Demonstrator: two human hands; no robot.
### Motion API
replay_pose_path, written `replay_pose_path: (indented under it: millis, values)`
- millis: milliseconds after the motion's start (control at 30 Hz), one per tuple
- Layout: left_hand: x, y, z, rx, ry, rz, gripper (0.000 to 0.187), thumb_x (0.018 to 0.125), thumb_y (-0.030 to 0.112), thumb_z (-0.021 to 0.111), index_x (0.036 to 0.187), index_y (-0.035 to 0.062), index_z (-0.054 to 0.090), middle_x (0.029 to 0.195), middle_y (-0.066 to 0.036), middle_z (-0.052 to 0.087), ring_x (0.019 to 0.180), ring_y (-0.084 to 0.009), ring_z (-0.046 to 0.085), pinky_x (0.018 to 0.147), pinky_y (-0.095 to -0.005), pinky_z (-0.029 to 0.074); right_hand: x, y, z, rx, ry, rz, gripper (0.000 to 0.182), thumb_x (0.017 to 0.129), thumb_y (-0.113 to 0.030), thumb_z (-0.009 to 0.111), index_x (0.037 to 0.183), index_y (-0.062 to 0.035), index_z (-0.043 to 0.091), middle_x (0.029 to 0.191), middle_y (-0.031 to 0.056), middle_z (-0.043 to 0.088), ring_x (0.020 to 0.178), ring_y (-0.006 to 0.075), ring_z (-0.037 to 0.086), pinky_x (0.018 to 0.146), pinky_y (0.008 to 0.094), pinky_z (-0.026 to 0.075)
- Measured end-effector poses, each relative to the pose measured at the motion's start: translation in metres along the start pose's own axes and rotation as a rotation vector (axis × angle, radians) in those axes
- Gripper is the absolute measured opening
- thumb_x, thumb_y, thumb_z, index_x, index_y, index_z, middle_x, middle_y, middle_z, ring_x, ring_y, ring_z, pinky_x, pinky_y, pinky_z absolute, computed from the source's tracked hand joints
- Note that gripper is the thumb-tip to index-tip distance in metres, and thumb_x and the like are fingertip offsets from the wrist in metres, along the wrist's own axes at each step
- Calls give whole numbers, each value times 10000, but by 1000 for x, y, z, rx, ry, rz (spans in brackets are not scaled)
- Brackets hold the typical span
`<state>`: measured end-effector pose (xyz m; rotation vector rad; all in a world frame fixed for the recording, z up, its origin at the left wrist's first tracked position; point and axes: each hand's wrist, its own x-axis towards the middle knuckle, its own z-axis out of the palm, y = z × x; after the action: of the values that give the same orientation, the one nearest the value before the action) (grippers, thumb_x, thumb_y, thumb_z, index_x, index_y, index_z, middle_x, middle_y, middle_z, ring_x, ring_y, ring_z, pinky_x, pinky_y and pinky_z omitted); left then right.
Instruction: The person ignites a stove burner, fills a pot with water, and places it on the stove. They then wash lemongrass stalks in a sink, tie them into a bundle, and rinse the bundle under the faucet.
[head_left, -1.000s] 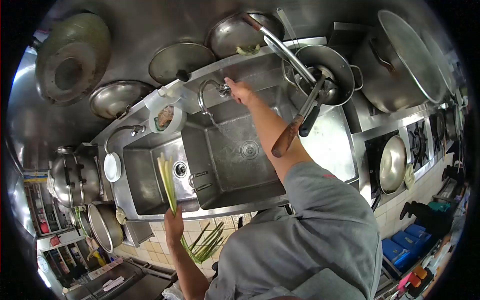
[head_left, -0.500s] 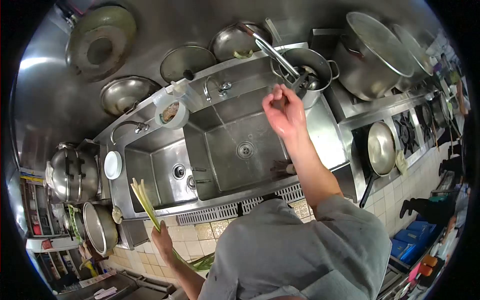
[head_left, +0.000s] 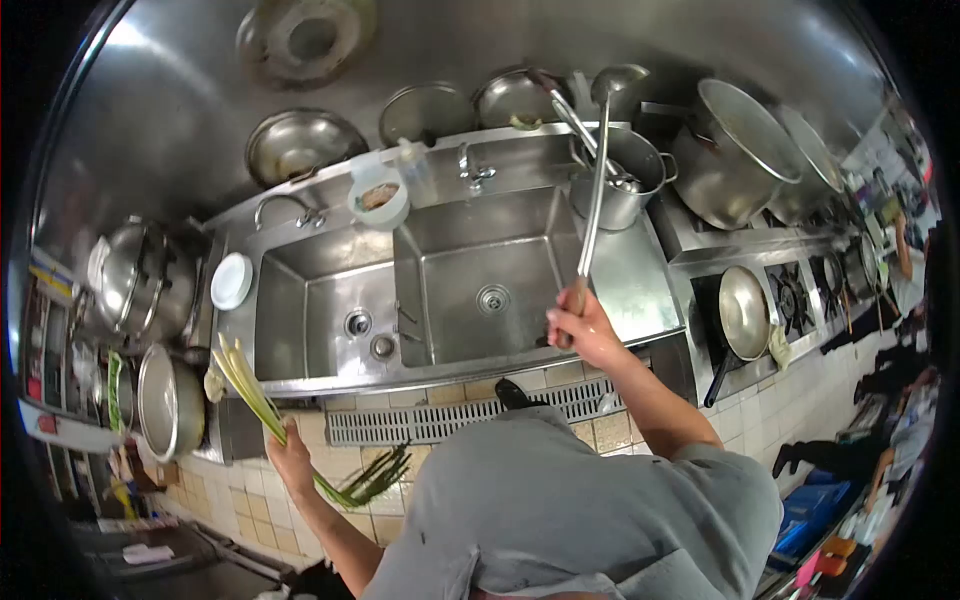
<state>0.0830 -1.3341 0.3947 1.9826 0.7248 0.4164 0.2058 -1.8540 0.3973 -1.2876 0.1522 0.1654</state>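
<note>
My left hand (head_left: 290, 460) is closed around a bunch of green onions (head_left: 247, 388), pale stalks pointing up and dark green tops hanging below over the floor. In my right hand (head_left: 588, 332) is the handle end of a long metal ladle (head_left: 597, 205), fingers wrapped around it. The ladle stands out over the right side of the sink, its bowl up near the back wall. Just behind the ladle, a tall two-handled pot (head_left: 612, 208) holds more long-handled metal utensils. The double sink (head_left: 520, 250) lies in front of me, its drains visible.
A white tub (head_left: 378, 212) with food in it sits on the sink's back ledge by the faucets. White plates (head_left: 232, 281) are stacked at the left. Big stockpots (head_left: 730, 180) and a frying pan (head_left: 744, 312) stand on the right. Other people are at the far right.
My right hand has come down and toward me from beside the utensil pot, and the ladle now extends from it. The green onions stay in my left hand. The view has shifted.
</note>
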Motion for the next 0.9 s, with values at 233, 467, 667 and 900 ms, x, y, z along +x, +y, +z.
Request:
replay_pose_path:
  millis: [233, 467, 667, 900]
  values:
    - [-12, 55, -30, -303, 73, 53, 235, 994, 232, 614, 844, 81, 515, 600, 73, 411, 485, -26, 344, 425, -238, 249, -37, 7, -56, -397, -36, 94, 186, 995, -167, 573, 1119, -40, 517, 614, -6, 507, 454, 79, 459, 408, 260, 362]
    - [-15, 64, -65, -430, 293, 101, 221, 975, 267, 660, 966, 94, 523, 716, 53, 429, 573, -26, 357, 488, -220, 266, -14, 22, -62, -884, 132, -147, 225, 912, -175, 677, 1036, -10, 588, 663, 35, 569, 574, 125, 540, 566, 286, 468]
    - [-23, 79, -79, -529, 298, 202, 206, 1010, 195, 599, 866, 105, 484, 608, 59, 284, 508, -34, 264, 468, -245, 219, 21, -8, -103, -586, 382, -205, 215, 882, -72, 686, 1044, -2, 563, 745, 48, 598, 615, 99, 586, 545, 303, 488]
    - [-24, 79, -74, -486, 433, 272, 251, 1009, 196, 604, 813, 98, 481, 616, 55, 269, 507, -50, 229, 466, -247, 208, 12, -117, -181, -1499, 739, -131, 463, 907, -183, 608, 1350, -75, 527, 996, 251, 690, 930, 442, 662, 805, 513, 528]
